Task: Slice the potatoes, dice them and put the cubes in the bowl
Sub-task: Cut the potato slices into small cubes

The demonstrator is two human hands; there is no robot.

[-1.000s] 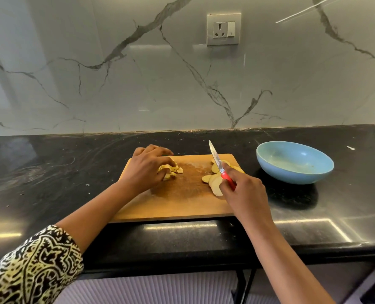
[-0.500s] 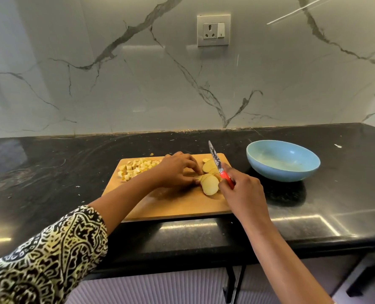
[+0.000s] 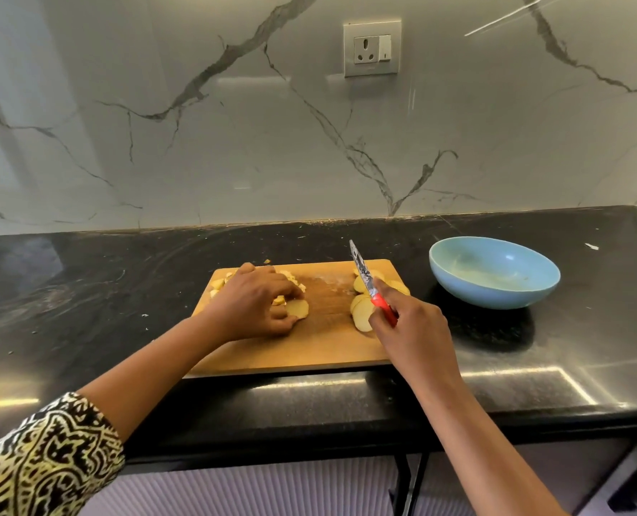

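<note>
Bowl (image 3: 469, 288) first: it's the pale blue one sitting on the black tabletop (image 3: 86, 292) at about 2 o'clock from the wooden cutting board (image 3: 328, 344), close to it but not touching. All I can see inside is bare glaze, so the cubes haven't gone in yet.

Diced potato is in a little pile of cubes (image 3: 297, 281) at the board's 10 o'clock corner, mostly hidden under the left hand (image 3: 251, 307). That hand's fingers are curled and pinching one round potato slice (image 3: 297, 309) against the board, right below the pile.

Over at the board's 3 o'clock side there's a loose stack of potato slices (image 3: 361, 314), overlapping each other. The right hand (image 3: 413, 329) is just beside them with its fingers wrapped round the red handle of the knife (image 3: 363, 273). The blade is up off the board, tip pointing to roughly 11 o'clock.

Marble wall behind has a socket (image 3: 372, 48) up at 12 o'clock.
</note>
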